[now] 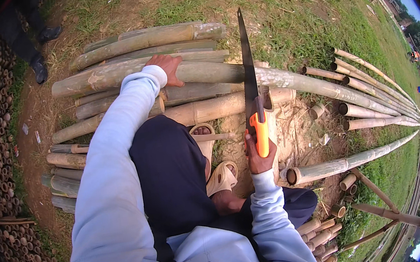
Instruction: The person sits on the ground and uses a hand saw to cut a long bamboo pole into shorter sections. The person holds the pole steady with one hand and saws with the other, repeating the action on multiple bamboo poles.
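Note:
A long bamboo pole [318, 83] runs across in front of me, from the left out to the far right. My left hand [165, 68] presses down on it, fingers curled over its top. My right hand [261, 160] is closed around the orange handle of a handsaw [260, 133]. The saw's dark blade points away from me and crosses the pole to the right of my left hand. Whether the teeth have bitten into the bamboo, I cannot tell. Several shorter bamboo lengths [202, 110] lie beneath and beside the pole.
Several long bamboo poles [369, 122] lie on the grass at right, with short offcuts [318, 237] nearer me. Stacked bamboo [2, 175] fills the left side. Another person's shoes [40, 70] show at far left. My sandalled foot [221, 177] is close below the saw.

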Tool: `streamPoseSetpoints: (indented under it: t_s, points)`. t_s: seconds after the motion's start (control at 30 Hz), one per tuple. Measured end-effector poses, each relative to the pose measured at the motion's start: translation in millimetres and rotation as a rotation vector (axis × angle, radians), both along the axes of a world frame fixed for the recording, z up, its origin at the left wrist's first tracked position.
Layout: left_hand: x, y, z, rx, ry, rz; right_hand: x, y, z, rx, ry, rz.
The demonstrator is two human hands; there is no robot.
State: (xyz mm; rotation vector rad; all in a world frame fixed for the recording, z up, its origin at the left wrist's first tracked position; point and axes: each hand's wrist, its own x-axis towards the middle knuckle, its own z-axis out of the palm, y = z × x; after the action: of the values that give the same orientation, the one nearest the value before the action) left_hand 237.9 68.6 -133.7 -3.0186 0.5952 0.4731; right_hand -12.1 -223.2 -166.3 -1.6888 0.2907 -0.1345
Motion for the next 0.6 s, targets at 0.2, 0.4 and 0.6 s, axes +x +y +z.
streamPoseSetpoints:
  t_s: [0.2, 0.4, 0.6]
  points:
    - [0, 2, -5, -0.045, -0.031, 0.000, -3, -1, -3, -0.088, -0.012, -0.024]
    - [-3, 2, -1, -0.027, -0.017, 0.010, -4, 0, -14, -0.076, -0.024, -0.026]
    - [0, 12, -11, -0.102, -0.058, -0.023, -2, 0, -2, -0.070, 0.043, -0.012]
